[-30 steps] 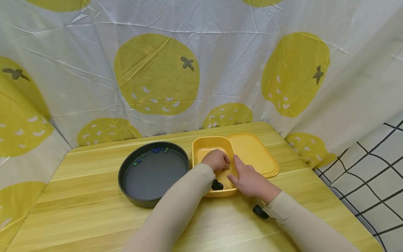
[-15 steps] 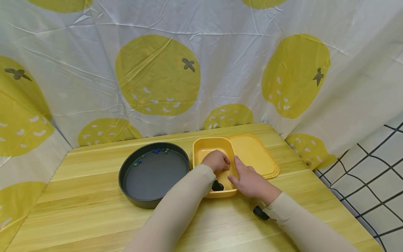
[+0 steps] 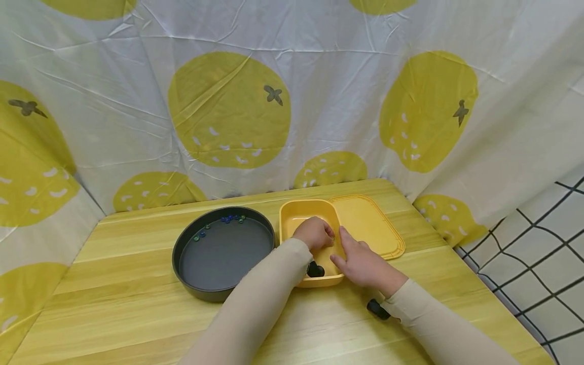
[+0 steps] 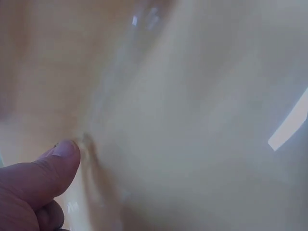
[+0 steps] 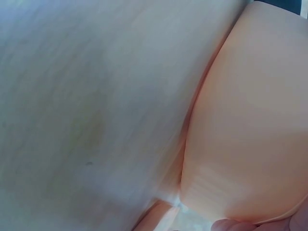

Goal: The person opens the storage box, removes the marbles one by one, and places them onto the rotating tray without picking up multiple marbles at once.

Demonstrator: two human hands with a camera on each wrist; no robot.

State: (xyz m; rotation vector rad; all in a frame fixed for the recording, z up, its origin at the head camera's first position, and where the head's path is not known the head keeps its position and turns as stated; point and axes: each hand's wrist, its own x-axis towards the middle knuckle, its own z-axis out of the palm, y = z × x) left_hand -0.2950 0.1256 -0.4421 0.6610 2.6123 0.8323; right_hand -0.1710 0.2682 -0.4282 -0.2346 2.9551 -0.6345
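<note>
A yellow box (image 3: 292,215) stands on the table, its inside partly hidden by my left hand (image 3: 314,233). That hand reaches down into it near the right wall, thumb and fingers pinched together. At the fingertips a small greenish marble (image 3: 332,239) shows faintly, mostly covered. In the left wrist view the thumb (image 4: 45,175) is seen close to the glossy box wall. My right hand (image 3: 362,258) rests against the box's right side, its fingers fairly straight. The right wrist view shows the box's outer wall (image 5: 245,120) with fingertips (image 5: 236,225) at its edge.
To the left is a round dark pan (image 3: 223,263) with several blue and green marbles (image 3: 232,218) along its far side. A yellow lid (image 3: 369,223) lies right of the box. Behind the table hangs a fruit-patterned curtain (image 3: 319,101); a black wire grid (image 3: 538,263) stands at right.
Both hands keep their places at the box. Only a slight shift of the head view shows.
</note>
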